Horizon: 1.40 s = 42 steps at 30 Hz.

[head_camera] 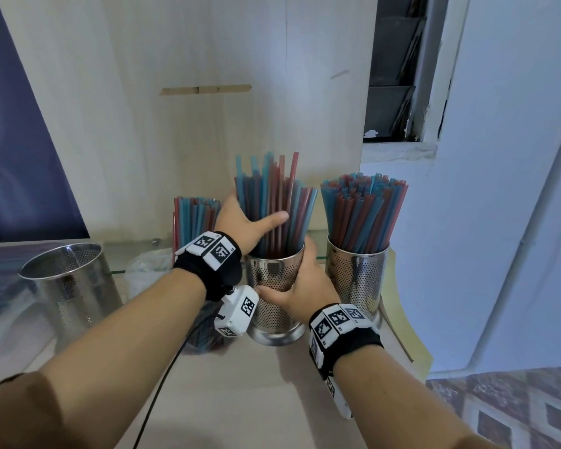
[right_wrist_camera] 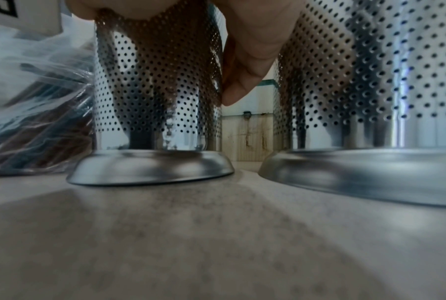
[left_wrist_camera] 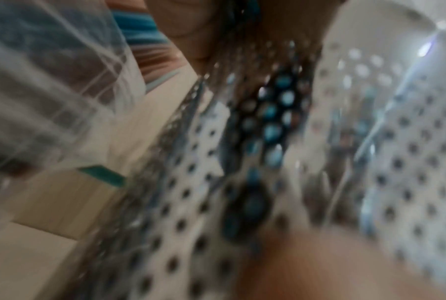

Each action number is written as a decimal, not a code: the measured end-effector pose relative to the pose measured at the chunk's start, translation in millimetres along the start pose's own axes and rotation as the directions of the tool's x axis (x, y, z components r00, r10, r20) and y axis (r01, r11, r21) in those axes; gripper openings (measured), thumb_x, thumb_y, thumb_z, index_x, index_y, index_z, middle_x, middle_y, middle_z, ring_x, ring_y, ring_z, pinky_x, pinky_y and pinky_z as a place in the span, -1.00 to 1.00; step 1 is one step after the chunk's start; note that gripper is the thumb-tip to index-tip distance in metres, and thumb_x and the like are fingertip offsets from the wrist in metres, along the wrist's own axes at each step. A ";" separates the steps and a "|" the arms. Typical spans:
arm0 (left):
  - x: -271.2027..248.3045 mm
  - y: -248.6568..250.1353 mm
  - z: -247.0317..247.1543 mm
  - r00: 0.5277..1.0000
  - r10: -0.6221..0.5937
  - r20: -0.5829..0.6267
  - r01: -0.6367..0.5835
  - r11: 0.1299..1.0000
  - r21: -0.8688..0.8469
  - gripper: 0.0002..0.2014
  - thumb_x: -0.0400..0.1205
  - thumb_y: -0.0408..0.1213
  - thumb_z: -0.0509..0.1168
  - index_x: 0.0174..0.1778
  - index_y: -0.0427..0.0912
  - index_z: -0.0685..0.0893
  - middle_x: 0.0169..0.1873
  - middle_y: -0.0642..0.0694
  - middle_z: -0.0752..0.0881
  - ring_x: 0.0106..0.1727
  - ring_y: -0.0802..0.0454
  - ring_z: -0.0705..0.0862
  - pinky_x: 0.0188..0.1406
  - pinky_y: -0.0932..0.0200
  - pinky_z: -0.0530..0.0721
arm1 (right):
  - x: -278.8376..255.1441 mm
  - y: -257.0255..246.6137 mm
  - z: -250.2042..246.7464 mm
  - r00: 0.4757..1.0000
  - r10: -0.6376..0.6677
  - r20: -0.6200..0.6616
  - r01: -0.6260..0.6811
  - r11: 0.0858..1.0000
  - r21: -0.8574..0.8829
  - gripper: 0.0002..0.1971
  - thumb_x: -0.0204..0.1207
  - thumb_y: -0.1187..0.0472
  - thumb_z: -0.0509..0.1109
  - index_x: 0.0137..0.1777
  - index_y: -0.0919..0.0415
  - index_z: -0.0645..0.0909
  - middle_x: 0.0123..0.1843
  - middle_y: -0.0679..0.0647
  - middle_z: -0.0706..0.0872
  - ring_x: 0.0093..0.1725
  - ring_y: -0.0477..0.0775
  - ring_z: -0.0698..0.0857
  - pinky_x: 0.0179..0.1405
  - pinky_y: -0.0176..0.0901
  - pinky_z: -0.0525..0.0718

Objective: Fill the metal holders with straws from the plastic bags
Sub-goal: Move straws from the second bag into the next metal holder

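On the bench [head_camera: 234, 384], steadying the light perforated holder [head_camera: 274, 306] in the right hand [head_camera: 300, 294], left hand [head_camera: 245, 225] clasping slippery, bendy straws [head_camera: 272, 202] mid-length.

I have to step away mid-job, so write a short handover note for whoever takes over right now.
Left hand: grips the bundle of straws standing in the middle holder.
Right hand: grips that holder's perforated wall, steadying it on the counter.
Done: right holder is packed with straws; another bunch of straws stands behind the left hand.
Left: settle the middle bundle, then fill the empty holder at far left from the plastic bag of straws lying beside the middle holder.
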<state>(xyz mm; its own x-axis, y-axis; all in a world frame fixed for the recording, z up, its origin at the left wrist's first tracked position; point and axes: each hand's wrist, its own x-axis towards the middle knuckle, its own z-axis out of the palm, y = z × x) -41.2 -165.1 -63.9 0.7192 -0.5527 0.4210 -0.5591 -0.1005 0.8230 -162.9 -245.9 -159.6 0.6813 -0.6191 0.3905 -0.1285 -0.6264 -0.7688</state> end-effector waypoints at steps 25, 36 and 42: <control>-18.3 5.2 -1.8 0.992 0.051 0.117 -0.067 0.989 0.132 0.46 0.18 0.10 0.68 0.65 0.10 -0.40 0.71 -0.12 0.02 0.67 -0.09 0.18 0.60 -0.09 0.21 | -2.3 -3.2 -1.3 1.000 -0.003 0.012 0.003 0.999 -0.046 0.25 0.14 -0.30 0.68 0.68 -0.02 -0.05 0.59 0.02 0.45 0.52 0.04 0.51 0.45 -0.06 0.53; 13.5 11.7 -4.3 0.994 -0.076 0.073 0.075 0.997 0.018 -0.24 0.29 0.13 0.61 0.36 -0.12 0.58 0.11 0.01 0.71 0.11 0.02 0.69 0.04 0.11 0.65 | -2.7 -5.4 -1.4 1.000 0.002 0.014 -0.001 0.998 -0.057 0.31 0.08 -0.42 0.62 0.69 -0.10 -0.12 0.57 0.02 0.50 0.48 0.05 0.56 0.44 0.06 0.58; -3.7 2.2 -9.0 0.997 -0.011 0.074 -0.001 0.987 0.161 0.27 0.14 0.45 0.44 0.69 -0.03 0.03 0.56 -0.14 0.44 0.49 -0.11 0.51 0.44 -0.16 0.54 | -4.6 -6.1 -5.0 1.000 0.013 0.024 -0.011 0.997 -0.076 0.29 0.16 -0.30 0.68 0.70 -0.07 -0.13 0.59 0.02 0.46 0.50 0.07 0.54 0.44 -0.09 0.51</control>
<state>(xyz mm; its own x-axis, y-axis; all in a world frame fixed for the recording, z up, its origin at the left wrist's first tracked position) -41.4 -155.7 -60.2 0.6928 -0.6110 0.3829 -0.6190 -0.2316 0.7505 -168.9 -241.7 -154.1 0.6967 -0.6158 0.3679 -0.1910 -0.6536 -0.7324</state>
